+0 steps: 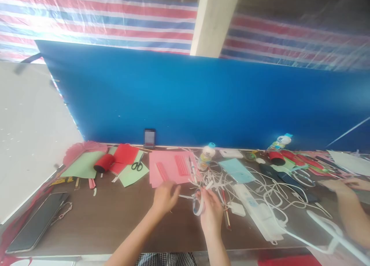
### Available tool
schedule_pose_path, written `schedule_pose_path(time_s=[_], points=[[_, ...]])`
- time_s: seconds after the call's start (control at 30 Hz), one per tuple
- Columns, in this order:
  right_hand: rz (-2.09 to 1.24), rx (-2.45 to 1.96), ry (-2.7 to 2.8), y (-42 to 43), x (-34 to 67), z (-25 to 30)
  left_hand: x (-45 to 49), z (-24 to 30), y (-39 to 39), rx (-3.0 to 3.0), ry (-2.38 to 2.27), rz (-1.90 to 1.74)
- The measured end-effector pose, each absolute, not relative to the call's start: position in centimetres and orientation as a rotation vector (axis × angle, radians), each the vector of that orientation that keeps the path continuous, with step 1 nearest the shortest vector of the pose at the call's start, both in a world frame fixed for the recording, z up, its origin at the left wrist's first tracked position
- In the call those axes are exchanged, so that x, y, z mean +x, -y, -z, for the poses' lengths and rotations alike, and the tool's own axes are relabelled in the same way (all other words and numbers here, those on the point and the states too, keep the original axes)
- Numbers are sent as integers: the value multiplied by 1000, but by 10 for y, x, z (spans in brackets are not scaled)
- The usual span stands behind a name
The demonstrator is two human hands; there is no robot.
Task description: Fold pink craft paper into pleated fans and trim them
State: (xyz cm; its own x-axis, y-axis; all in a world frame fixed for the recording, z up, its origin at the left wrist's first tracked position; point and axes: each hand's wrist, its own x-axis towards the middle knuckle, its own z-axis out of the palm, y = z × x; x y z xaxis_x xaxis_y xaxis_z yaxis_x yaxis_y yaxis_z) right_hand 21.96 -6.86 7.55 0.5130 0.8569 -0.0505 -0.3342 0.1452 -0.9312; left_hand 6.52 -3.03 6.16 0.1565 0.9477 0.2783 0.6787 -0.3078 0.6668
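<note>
My right hand (211,208) is closed round a small whitish ring that looks like a roll of tape (198,207), with a thin white strip (185,197) reaching out to the left. My left hand (166,197) is just beyond the strip's end, thumb and forefinger apart; its lower fingers are hidden. Past that hand, a pink sheet (155,158) carries pink sticks or strips (181,165). A tangle of white strips (216,180) lies behind my right hand.
To the left are black scissors (137,165), a red roll (104,163) and a large phone (37,221). A bottle (207,156) stands behind the tangle. On the right lie a white power strip (260,214) and cables; another person's arm (348,200) reaches in.
</note>
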Motion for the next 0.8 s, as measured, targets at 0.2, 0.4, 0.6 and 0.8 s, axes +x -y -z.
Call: schedule_pose_path(time_s=[0.2, 0.4, 0.6, 0.8], points=[[-1001, -1157, 661, 76, 213, -73, 63, -34, -43, 1769, -2122, -548], [-1078, -1158, 824, 76, 197, -65, 63, -20, -58, 1582, -1852, -710], [-1158, -1138, 833, 66, 190, -62, 31, -28, -42, 1206, -1512, -1048], [-1171, -1143, 892, 60, 174, -74, 7, -55, -18, 959, -1116, -1367]])
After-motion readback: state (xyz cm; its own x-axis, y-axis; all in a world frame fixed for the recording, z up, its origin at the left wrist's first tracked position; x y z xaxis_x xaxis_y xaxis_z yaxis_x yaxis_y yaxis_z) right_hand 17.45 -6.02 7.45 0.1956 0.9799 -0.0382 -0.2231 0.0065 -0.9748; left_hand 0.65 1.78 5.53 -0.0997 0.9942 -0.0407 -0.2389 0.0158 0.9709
